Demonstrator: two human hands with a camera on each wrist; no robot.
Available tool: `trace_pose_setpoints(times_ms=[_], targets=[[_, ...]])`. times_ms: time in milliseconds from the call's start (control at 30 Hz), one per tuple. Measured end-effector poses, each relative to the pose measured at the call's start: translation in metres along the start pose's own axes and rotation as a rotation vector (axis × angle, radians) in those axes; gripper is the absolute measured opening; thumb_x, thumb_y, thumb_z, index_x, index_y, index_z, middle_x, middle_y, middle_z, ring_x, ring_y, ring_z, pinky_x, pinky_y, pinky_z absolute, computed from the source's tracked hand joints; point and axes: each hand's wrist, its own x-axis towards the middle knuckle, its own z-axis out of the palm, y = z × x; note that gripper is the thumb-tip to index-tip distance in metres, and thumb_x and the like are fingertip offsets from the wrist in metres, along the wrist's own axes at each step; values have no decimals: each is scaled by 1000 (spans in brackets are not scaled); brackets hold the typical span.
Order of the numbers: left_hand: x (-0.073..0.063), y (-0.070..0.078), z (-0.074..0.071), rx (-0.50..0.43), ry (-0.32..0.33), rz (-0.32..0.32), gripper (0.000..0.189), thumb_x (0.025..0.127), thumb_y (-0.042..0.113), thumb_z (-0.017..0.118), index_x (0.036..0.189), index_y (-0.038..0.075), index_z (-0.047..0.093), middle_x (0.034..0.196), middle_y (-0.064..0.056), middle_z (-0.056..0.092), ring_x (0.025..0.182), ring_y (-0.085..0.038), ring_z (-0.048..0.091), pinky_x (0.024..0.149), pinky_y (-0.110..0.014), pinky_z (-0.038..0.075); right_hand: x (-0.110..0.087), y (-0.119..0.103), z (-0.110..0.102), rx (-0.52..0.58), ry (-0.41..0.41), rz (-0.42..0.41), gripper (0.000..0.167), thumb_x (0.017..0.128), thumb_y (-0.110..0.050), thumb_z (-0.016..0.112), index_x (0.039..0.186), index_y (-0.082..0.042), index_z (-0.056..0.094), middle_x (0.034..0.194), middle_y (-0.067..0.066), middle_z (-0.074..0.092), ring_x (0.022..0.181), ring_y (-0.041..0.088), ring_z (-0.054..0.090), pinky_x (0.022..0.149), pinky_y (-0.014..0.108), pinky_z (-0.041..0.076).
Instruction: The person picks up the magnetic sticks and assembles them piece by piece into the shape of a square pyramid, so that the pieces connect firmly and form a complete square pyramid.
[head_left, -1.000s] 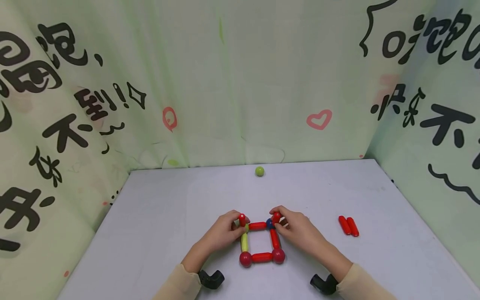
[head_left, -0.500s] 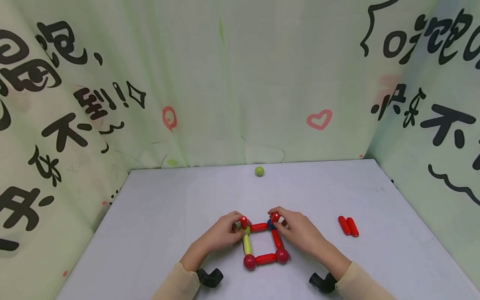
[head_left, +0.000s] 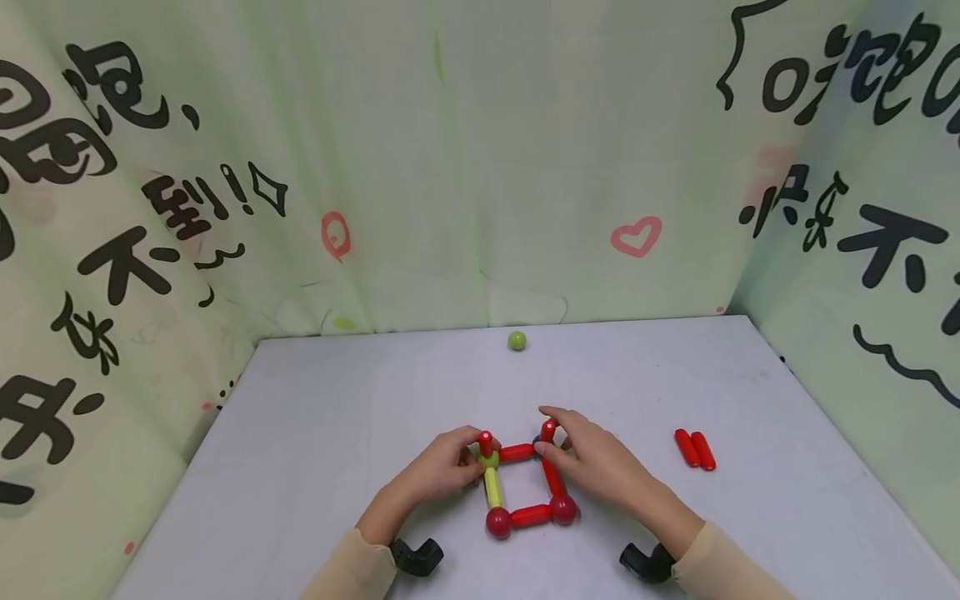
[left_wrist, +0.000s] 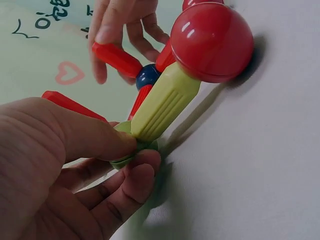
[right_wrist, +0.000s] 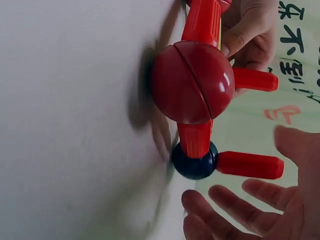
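A square frame of toy rods and balls stands on the table between both hands. Its front corners are large red balls [head_left: 498, 523]; the rear ones are a smaller green ball [head_left: 490, 461] and a blue ball [right_wrist: 186, 167]. A yellow-green rod [left_wrist: 165, 105] forms the left side, and red rods [head_left: 531, 517] form the others. One short red rod [head_left: 486, 444] rises from the green ball, another red rod [right_wrist: 250, 165] from the blue ball. My left hand [head_left: 450, 460] pinches the green ball between thumb and fingers. Around the blue ball's upright rod, my right hand [head_left: 594, 454] has its fingers spread.
Two loose red rods [head_left: 695, 450] lie side by side on the white table [head_left: 360, 392] to the right. A green ball [head_left: 517, 340] sits near the back edge. Printed curtains [head_left: 480, 167] hang behind and on both sides. Each wrist carries a black mount [head_left: 417, 557].
The frame shifted slightly toward me and to the right, then stayed nearly still. My right hand's fingers have spread away from the upright rod at the blue ball. My left hand keeps its pinch.
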Motion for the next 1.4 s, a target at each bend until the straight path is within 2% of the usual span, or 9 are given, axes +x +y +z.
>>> trace_pose_setpoints(times_ms=[100, 200, 367, 500, 700, 833, 967, 1200, 1400], targets=[[-1, 1, 0, 16, 25, 2, 28, 94, 0, 68, 120, 9, 69, 109, -2, 66, 80, -13, 58, 70, -24, 51, -5, 5, -6, -38, 18, 48, 55, 100, -41, 66, 149, -18, 53, 132, 4, 64, 98, 16, 63, 81, 37, 59], [-2, 2, 0, 38, 55, -18, 25, 93, 4, 71, 117, 12, 68, 101, 0, 64, 79, -14, 57, 69, -25, 49, -10, 14, -13, -124, 53, 75, 47, 102, -39, 62, 142, -14, 60, 132, 11, 65, 105, 27, 66, 88, 48, 59], [-2, 4, 1, 57, 87, -62, 22, 91, 13, 77, 109, 15, 63, 86, 1, 58, 73, -14, 53, 63, -25, 46, -19, 34, -27, -289, 133, 98, 40, 98, -32, 68, 130, -7, 67, 125, 22, 66, 106, 40, 66, 83, 57, 58], [-2, 4, 1, 79, 104, -67, 24, 90, 17, 80, 105, 16, 61, 84, 0, 56, 71, -14, 52, 60, -25, 45, -25, 51, -36, -361, 194, 115, 41, 97, -32, 69, 127, -4, 67, 122, 26, 65, 103, 46, 63, 82, 61, 52], [-3, 2, -1, 85, 113, -78, 28, 86, 20, 85, 100, 18, 60, 84, 1, 58, 70, -13, 52, 59, -24, 44, -31, 69, -55, -420, 193, 181, 48, 97, -33, 69, 128, 2, 63, 114, 30, 62, 97, 50, 60, 79, 61, 47], [-4, 1, -2, 96, 99, -88, 32, 82, 23, 88, 97, 20, 59, 84, 3, 58, 69, -12, 53, 60, -24, 45, -34, 77, -64, -436, 130, 240, 51, 97, -32, 68, 128, 7, 59, 108, 32, 61, 88, 49, 59, 69, 58, 50], [-5, 2, -2, 107, 83, -104, 35, 80, 25, 90, 94, 21, 59, 83, 5, 59, 71, -12, 54, 61, -25, 46, -36, 82, -65, -423, 96, 259, 49, 96, -26, 69, 128, 9, 58, 108, 33, 59, 89, 49, 59, 64, 57, 51], [-8, 12, -5, 109, 18, -116, 38, 77, 27, 93, 92, 21, 58, 83, 5, 60, 75, -14, 55, 64, -26, 48, -38, 84, -63, -418, 132, 219, 37, 91, -2, 67, 126, 6, 61, 110, 32, 61, 92, 48, 59, 63, 55, 53], [-12, 11, -20, 83, -85, -113, 35, 78, 20, 92, 100, 21, 66, 94, 3, 65, 79, -15, 58, 67, -27, 49, -38, 86, -59, -455, 158, 168, 31, 88, 5, 67, 118, 2, 67, 105, 25, 66, 89, 43, 60, 70, 55, 52]])
